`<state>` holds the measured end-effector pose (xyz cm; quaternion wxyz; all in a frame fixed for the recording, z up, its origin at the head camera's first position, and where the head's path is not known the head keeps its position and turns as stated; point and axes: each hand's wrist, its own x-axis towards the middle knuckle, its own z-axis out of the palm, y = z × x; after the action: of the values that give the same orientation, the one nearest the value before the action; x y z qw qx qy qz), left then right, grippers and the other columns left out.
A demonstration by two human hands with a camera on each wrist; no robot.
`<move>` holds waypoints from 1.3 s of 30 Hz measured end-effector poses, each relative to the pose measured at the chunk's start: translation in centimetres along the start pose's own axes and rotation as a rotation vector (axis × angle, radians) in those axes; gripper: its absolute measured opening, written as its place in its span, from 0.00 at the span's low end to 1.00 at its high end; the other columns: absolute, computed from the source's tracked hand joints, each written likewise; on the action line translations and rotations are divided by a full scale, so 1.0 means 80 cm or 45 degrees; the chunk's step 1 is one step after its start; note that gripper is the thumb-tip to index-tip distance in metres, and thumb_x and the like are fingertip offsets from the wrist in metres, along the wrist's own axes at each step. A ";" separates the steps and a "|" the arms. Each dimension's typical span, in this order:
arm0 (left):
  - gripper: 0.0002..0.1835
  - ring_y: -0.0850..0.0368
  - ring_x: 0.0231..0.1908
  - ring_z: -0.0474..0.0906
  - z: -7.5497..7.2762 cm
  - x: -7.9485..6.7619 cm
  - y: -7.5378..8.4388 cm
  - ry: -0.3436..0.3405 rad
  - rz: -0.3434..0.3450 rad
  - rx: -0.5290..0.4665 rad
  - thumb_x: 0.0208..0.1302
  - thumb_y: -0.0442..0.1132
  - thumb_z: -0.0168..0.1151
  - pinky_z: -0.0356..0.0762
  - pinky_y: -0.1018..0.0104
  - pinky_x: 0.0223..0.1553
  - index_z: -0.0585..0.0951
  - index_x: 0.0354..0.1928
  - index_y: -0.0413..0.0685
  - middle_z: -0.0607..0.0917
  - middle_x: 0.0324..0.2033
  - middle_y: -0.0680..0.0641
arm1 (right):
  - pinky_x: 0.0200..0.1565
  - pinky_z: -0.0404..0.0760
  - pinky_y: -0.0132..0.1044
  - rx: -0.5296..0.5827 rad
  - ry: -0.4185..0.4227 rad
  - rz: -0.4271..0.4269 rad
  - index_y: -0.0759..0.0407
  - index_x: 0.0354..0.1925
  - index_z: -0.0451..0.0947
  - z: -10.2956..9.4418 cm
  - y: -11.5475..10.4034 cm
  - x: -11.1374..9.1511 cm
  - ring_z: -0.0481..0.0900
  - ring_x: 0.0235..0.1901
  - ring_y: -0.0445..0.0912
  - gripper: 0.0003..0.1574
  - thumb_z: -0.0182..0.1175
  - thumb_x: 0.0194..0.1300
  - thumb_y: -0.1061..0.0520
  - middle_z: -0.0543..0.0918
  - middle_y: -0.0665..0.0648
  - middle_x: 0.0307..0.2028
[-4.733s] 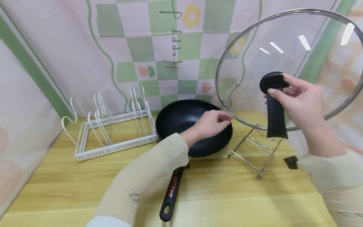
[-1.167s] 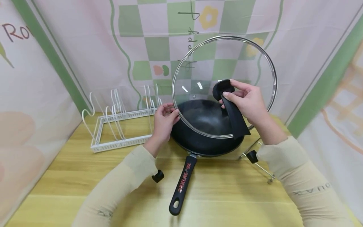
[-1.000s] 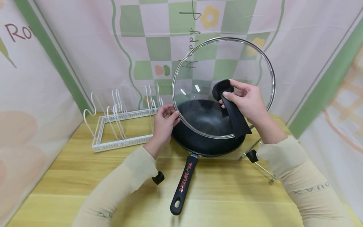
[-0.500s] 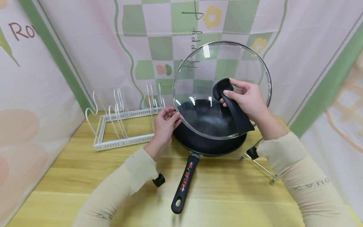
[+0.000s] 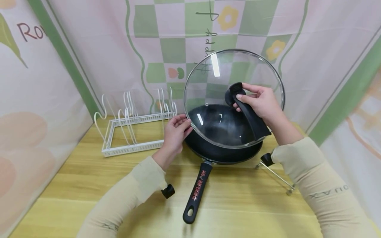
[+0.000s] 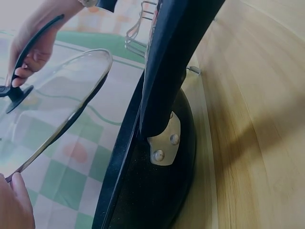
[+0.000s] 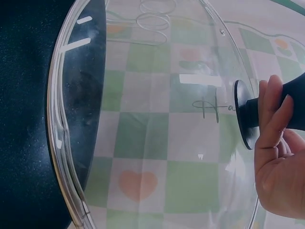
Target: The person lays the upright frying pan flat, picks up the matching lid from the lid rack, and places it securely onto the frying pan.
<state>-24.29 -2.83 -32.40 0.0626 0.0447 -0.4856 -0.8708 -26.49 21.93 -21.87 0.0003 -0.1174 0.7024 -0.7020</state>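
My right hand (image 5: 262, 102) grips the black handle (image 5: 253, 120) of a clear glass lid (image 5: 212, 96), thumb in front. The lid is tilted up steeply above a black frying pan (image 5: 223, 157), its lower edge in front of the pan's opening. With thumb and fingers, my left hand (image 5: 175, 134) pinches the lid's left rim beside the pan. In the left wrist view a gap shows between the lid (image 6: 78, 114) and the pan (image 6: 147, 195). The right wrist view shows the right hand (image 7: 276, 171) at the knob. The pan's handle (image 5: 197, 193) points toward me.
A white wire rack (image 5: 132, 146) stands left of the pan, close to it. On the right, a small metal stand (image 5: 278, 175) is partly hidden behind my right arm and the pan. A patterned curtain (image 5: 172, 49) hangs behind the wooden table (image 5: 143, 211).
My right hand has brought the lid left from beyond the pan. My left hand has gone from over the pan to the lid's left rim. Lately the lid's top has dipped slightly.
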 end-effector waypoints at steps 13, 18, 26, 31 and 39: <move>0.10 0.64 0.29 0.79 -0.004 -0.003 -0.001 -0.009 -0.041 -0.037 0.68 0.20 0.60 0.83 0.74 0.32 0.77 0.44 0.40 0.78 0.33 0.50 | 0.31 0.86 0.33 -0.121 0.027 0.053 0.70 0.75 0.60 -0.001 0.000 0.007 0.87 0.24 0.42 0.39 0.61 0.71 0.67 0.88 0.50 0.32; 0.09 0.64 0.27 0.79 -0.004 -0.003 0.002 -0.025 -0.049 -0.051 0.68 0.21 0.60 0.83 0.74 0.32 0.77 0.45 0.40 0.78 0.33 0.51 | 0.33 0.86 0.32 -0.157 -0.003 0.102 0.69 0.76 0.58 -0.003 -0.003 0.011 0.87 0.25 0.42 0.40 0.60 0.73 0.66 0.88 0.49 0.32; 0.09 0.63 0.28 0.80 -0.006 -0.005 0.001 -0.033 -0.094 -0.050 0.69 0.21 0.60 0.83 0.74 0.33 0.77 0.45 0.39 0.79 0.33 0.50 | 0.35 0.85 0.30 -0.190 -0.084 0.175 0.70 0.78 0.53 -0.007 -0.002 0.021 0.87 0.27 0.40 0.41 0.58 0.75 0.65 0.87 0.48 0.33; 0.09 0.64 0.27 0.79 -0.007 -0.005 0.000 -0.029 -0.089 -0.060 0.68 0.21 0.60 0.83 0.74 0.33 0.77 0.45 0.39 0.79 0.33 0.51 | 0.36 0.85 0.28 -0.157 -0.136 0.243 0.68 0.79 0.50 -0.009 0.000 0.023 0.87 0.29 0.39 0.42 0.56 0.76 0.64 0.87 0.49 0.34; 0.10 0.64 0.25 0.79 -0.007 -0.001 0.002 -0.018 -0.065 -0.039 0.68 0.20 0.60 0.83 0.75 0.32 0.77 0.47 0.35 0.78 0.32 0.50 | 0.36 0.83 0.25 -0.188 -0.161 0.309 0.68 0.80 0.46 -0.009 0.003 0.024 0.85 0.29 0.35 0.46 0.58 0.75 0.66 0.88 0.48 0.29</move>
<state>-24.11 -3.39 -32.55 0.0378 0.0500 -0.4712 -0.8798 -28.48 22.30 -21.80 0.1209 -0.0752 0.7597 -0.6345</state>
